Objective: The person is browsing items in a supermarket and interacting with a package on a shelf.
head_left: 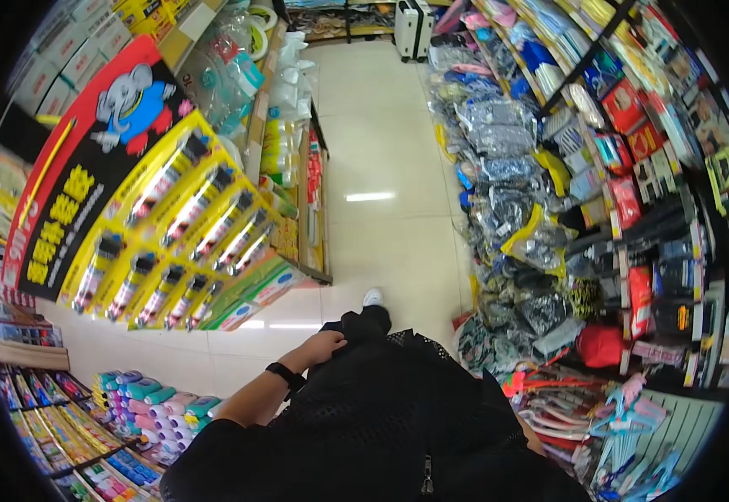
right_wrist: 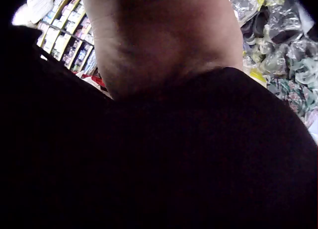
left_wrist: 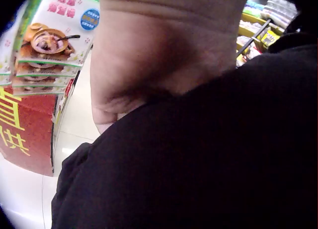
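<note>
My left hand point(head_left: 323, 347) is at the front of a black jacket point(head_left: 381, 402), a dark wristband point(head_left: 286, 376) behind it. Its fingers curl at a bunched fold of the black cloth and grip it; most of the fingertips are hidden. The left wrist view shows the heel of this hand point(left_wrist: 164, 45) close against the dark fabric point(left_wrist: 198, 154). In the right wrist view, black cloth point(right_wrist: 174, 154) covers the fingers of my right hand point(right_wrist: 169, 40), so I cannot tell how they lie. The body hides that hand in the head view.
A tiled aisle point(head_left: 373, 167) runs ahead to a white suitcase point(head_left: 413, 29). On the left stands a yellow display card point(head_left: 159, 226) of small tubes, with bottles point(head_left: 159, 397) below. Bagged goods point(head_left: 507, 167) line the right, above hangers point(head_left: 624, 418). A white shoe point(head_left: 373, 297) shows.
</note>
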`<state>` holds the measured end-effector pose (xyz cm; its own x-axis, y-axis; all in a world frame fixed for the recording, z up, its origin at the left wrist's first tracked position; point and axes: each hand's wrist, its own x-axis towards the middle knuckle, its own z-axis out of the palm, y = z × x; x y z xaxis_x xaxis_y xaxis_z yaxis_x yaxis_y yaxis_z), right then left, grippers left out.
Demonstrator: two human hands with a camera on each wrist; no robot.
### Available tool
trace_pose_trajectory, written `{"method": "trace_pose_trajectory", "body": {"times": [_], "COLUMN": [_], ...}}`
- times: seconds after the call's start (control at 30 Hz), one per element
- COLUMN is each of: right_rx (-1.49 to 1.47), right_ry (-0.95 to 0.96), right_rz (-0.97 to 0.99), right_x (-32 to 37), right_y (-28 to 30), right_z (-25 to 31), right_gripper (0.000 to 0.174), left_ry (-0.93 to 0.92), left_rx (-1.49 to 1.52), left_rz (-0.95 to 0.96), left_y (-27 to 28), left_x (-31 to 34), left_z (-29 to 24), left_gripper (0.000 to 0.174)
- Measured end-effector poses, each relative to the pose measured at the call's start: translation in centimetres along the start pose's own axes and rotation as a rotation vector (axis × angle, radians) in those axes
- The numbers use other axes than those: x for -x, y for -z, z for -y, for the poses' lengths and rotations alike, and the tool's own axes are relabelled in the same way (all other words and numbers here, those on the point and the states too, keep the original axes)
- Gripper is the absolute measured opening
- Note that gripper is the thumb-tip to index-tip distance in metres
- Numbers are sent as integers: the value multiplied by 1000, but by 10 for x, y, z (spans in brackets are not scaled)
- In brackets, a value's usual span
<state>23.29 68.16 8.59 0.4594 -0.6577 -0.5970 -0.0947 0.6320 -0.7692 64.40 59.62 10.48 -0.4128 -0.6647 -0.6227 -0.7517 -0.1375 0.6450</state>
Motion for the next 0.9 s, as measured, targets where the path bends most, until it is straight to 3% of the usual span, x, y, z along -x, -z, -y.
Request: {"method": "trace_pose_trajectory", "body": {"times": [0.23, 0.5, 0.53, 0.73, 0.9], "right_rx": [222, 377, 406, 611, 799], "right_ry": [-58, -92, -98, -151, -219], "right_rz": [29, 132, 160, 390, 640], "right_x": [-63, -131, -140, -207, -278], "right_y": [70, 182, 201, 292, 303], "right_z": [82, 177, 191, 302, 395], "right_gripper": [32, 30, 30, 29, 29], "left_ry": [46, 127, 155, 211, 328], "left_rx": [9, 12, 138, 203, 417], "left_rz": [-24, -32, -81, -211, -442], "left_y": [61, 91, 95, 94, 90], "left_x": [-81, -159, -169, -240, -229], "left_z": [-22, -67, -79, -144, -175], "left_gripper": [32, 33, 32, 25, 26]}}
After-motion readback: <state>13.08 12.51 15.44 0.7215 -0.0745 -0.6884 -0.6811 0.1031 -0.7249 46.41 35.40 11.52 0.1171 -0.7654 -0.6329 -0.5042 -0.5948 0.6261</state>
